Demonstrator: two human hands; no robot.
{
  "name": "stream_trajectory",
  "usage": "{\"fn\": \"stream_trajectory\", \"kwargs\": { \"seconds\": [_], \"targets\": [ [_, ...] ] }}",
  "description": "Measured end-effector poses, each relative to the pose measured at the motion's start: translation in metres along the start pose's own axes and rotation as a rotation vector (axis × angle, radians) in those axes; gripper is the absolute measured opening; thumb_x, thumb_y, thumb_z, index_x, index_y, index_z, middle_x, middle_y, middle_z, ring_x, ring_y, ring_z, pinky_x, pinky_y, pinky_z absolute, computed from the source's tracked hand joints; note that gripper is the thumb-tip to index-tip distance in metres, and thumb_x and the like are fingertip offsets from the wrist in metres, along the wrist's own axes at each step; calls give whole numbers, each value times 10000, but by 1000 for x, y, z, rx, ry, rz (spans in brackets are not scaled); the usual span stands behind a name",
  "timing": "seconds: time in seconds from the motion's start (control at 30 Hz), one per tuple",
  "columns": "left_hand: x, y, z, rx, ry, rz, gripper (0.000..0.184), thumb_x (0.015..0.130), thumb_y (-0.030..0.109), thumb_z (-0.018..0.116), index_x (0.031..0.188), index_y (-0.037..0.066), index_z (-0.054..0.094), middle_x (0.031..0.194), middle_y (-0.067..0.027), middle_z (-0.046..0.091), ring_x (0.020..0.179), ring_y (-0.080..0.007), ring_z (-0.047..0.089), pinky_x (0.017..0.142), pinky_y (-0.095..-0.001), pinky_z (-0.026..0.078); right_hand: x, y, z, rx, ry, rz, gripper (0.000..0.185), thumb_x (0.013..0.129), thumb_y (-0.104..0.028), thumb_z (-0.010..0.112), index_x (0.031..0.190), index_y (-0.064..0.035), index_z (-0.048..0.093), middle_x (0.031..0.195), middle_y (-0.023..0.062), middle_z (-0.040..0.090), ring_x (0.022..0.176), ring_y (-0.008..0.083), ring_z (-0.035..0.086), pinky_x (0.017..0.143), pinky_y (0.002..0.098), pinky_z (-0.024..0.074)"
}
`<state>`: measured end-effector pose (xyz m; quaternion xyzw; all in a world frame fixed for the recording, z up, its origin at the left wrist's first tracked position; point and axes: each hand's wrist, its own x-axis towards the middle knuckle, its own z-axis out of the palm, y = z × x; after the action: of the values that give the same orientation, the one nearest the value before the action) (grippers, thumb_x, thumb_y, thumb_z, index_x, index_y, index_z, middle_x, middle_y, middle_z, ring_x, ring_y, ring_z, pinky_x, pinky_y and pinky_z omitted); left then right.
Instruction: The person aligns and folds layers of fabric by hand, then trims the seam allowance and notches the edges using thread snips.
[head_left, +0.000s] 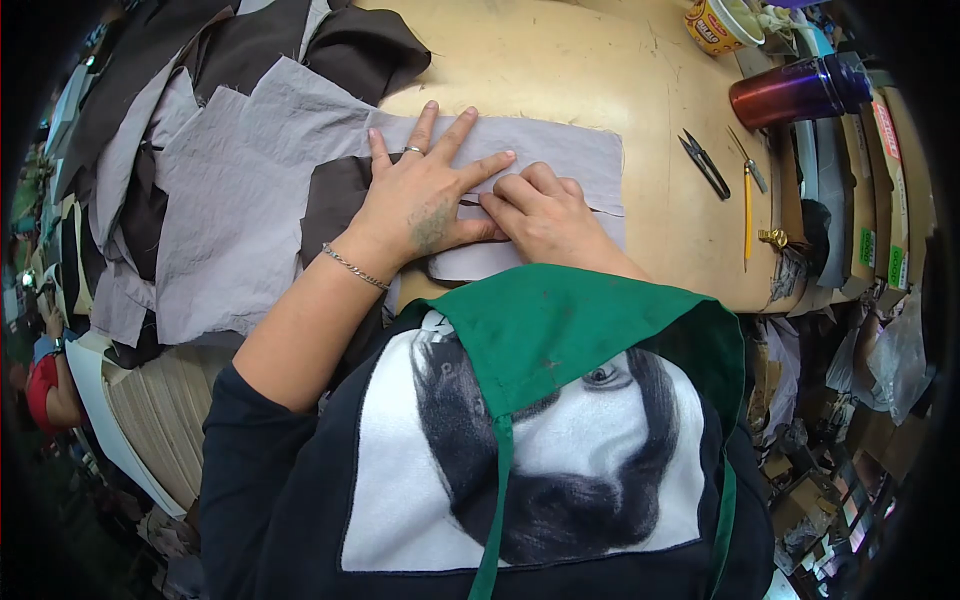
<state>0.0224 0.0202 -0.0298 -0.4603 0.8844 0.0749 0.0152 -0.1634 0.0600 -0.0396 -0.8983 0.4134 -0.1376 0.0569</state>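
Grey fabric [560, 150] lies over the tan work surface, with a dark piece of cloth [335, 200] against it. My left hand [425, 190] rests flat on the fabric, fingers spread, a ring on one finger. Close beside its thumb, my right hand [545, 210] has its fingers curled and pressed together at a dark slit or seam in the fabric. What lies between those fingertips is too small to make out. Part of the fabric's lower edge is hidden by my hands and the green cloth [580, 310] over my chest.
Right of the fabric lie black thread snips [705, 165], a yellow pencil-like tool [747, 215] and a small metal tool [748, 160]. A purple-red bottle [790, 93] and a yellow cup [715, 28] stand at the upper right. Dark and grey cloth [250, 50] is heaped at left.
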Motion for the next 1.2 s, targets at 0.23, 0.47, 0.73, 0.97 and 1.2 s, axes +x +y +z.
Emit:
{"fn": "stream_trajectory", "kwargs": {
  "seconds": [0.23, 0.47, 0.73, 0.97, 1.2],
  "targets": [
    [-2, 0, -1, -38, -3, -4, 793, 635, 693, 647, 1352, 428, 438, 1530, -57, 221, 1404, -383, 170, 951, -787, 176, -14, 11, -17, -14, -14, 60, 349, 714, -248, 578, 1004, -61, 635, 965, 27, 523, 994, 230, 487, 754, 384, 427],
    [-2, 0, 2, -46, 87, 56, 760, 653, 642, 674, 1327, 342, 492, 1509, -58, 267, 1405, -361, 183, 936, -795, 177, 4, 4, -5, 184, -25, 46, 270, 712, -138, 631, 975, -78, 649, 962, 34, 540, 964, 236, 510, 729, 387, 454],
    [-19, -11, 3, -91, 137, -28, 668, 704, 602, 662, 1228, 193, 596, 1422, -43, 404, 1379, -302, 263, 931, -795, 174, -5, 10, -5, 250, 1, 82, 281, 716, -55, 614, 994, -84, 644, 972, 33, 559, 942, 237, 525, 748, 386, 454],
    [4, 17, 11, -183, 129, 53, 681, 697, 611, 665, 1241, 207, 588, 1436, -53, 390, 1374, -320, 267, 927, -798, 177, -30, 17, -23, 221, -23, 183, 300, 722, -44, 602, 1017, -80, 635, 968, 36, 555, 938, 232, 526, 766, 384, 449],
    [-3, 6, 4, -195, 153, 42, 638, 692, 564, 694, 1217, 212, 603, 1432, -73, 382, 1378, -343, 254, 928, -796, 184, -18, 12, -13, 283, -20, 184, 301, 739, -39, 600, 1033, -92, 634, 969, 46, 542, 948, 235, 514, 765, 391, 451]
  ]
}}
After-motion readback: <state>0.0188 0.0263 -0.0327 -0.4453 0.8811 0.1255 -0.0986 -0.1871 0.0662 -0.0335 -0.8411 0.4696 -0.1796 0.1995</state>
